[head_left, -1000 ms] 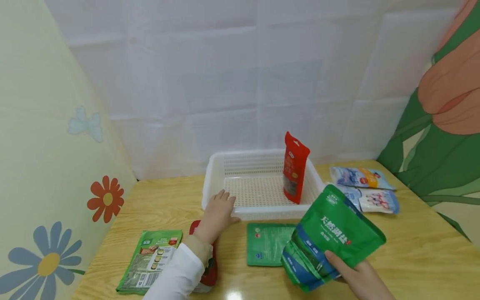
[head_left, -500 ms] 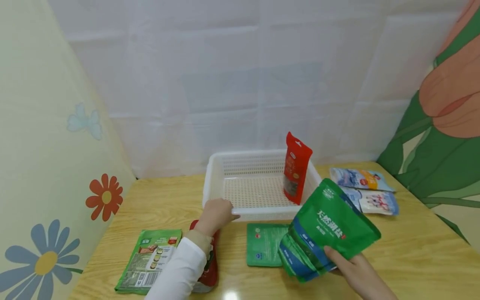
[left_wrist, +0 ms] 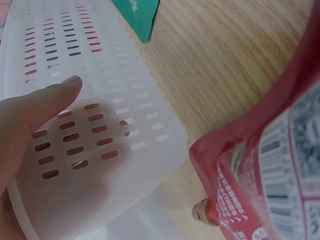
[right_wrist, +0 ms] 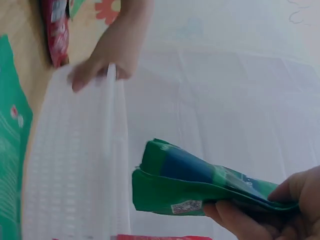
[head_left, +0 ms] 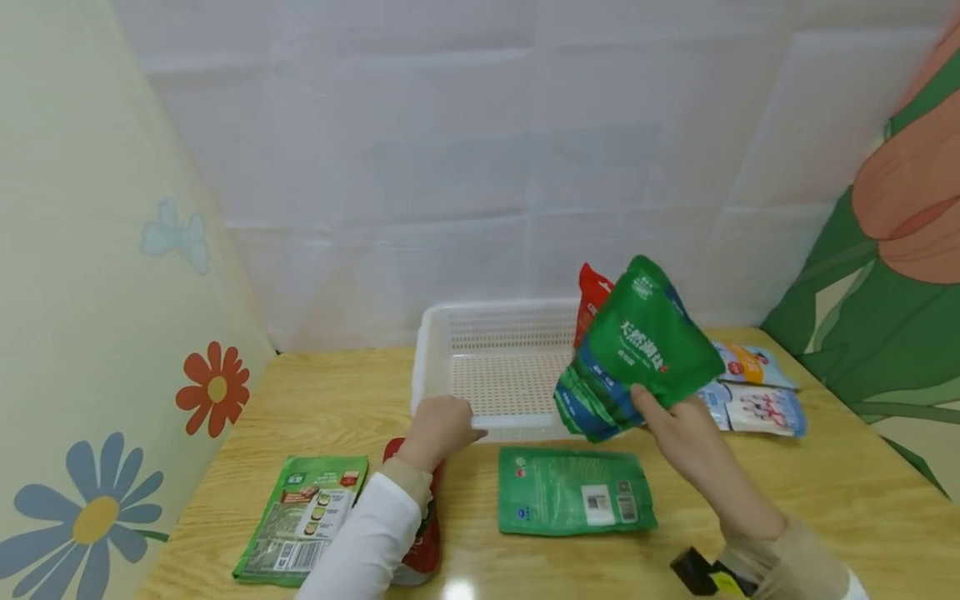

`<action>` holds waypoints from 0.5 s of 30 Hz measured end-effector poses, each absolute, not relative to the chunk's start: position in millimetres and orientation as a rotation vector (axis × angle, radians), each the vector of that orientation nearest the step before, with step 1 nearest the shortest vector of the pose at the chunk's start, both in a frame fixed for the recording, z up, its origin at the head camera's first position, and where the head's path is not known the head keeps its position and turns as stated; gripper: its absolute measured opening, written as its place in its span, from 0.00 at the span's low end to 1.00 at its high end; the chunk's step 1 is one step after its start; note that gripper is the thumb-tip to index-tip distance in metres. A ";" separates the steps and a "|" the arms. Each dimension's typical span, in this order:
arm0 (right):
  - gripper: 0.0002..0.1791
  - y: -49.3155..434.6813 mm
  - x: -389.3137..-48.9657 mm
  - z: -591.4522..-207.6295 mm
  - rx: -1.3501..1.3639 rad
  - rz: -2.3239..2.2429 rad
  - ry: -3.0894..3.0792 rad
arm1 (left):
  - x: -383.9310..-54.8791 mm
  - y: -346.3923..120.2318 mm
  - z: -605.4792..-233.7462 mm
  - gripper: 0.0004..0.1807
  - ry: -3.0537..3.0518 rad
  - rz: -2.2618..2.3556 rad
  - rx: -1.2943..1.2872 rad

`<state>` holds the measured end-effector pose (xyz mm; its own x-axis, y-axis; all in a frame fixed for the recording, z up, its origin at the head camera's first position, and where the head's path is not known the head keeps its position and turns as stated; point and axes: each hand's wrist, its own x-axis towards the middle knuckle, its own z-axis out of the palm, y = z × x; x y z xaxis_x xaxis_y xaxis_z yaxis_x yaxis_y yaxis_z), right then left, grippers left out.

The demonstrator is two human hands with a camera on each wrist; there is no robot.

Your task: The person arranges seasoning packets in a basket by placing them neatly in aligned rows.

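Observation:
My right hand (head_left: 686, 425) pinches a green and blue salt pouch (head_left: 637, 350) by its side, thumb on the front, and holds it above the right front of a white plastic basket (head_left: 517, 425). In the right wrist view the pouch (right_wrist: 200, 182) shows its folded base. My left hand (head_left: 442, 429) grips the basket's front left rim; in the left wrist view its thumb (left_wrist: 55, 97) lies on the outer wall and the other fingers show dimly through the plastic. A red packet (head_left: 592, 296) stands in the basket, mostly hidden behind the salt pouch.
Another green pouch (head_left: 573, 492) lies flat before the basket. Left of it are a red spouted pouch (head_left: 423, 546), partly under my left arm, and a green packet (head_left: 303, 517). Two blue-white packets (head_left: 761, 408) lie at the right. A white sheet (head_left: 480, 167) hangs behind.
My right hand has raised the salt pouch up and forward, from over the flat green pouch to the basket. My left hand's fingers have closed over the rim.

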<state>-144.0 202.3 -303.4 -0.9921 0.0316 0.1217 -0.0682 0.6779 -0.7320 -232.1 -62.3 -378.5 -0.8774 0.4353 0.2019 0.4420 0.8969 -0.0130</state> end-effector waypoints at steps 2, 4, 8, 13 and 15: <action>0.24 199.3 -154.1 -296.7 -0.007 1.160 -2.769 | -232.6 -61.3 -377.7 0.20 -2.870 -0.037 -0.677; 0.26 196.0 -164.1 -292.4 -0.022 1.117 -2.770 | -233.2 -60.3 -377.1 0.22 -2.884 -0.032 -0.689; 0.30 187.7 -186.7 -296.0 0.027 1.139 -2.733 | -235.5 -59.3 -377.3 0.22 -2.914 -0.077 -0.705; 0.26 174.6 -218.4 -318.8 0.014 1.154 -2.735 | -239.7 -60.8 -378.7 0.19 -2.950 -0.162 -0.688; 0.23 170.1 -227.9 -329.2 0.010 1.128 -2.718 | -241.5 -61.1 -378.6 0.18 -2.970 -0.191 -0.682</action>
<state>-227.9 170.1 -329.2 -0.9803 0.0695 0.1849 -0.0819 0.7089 -0.7005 -241.5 -61.1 -378.6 -0.8966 0.4279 0.1137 0.4390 0.8927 0.1021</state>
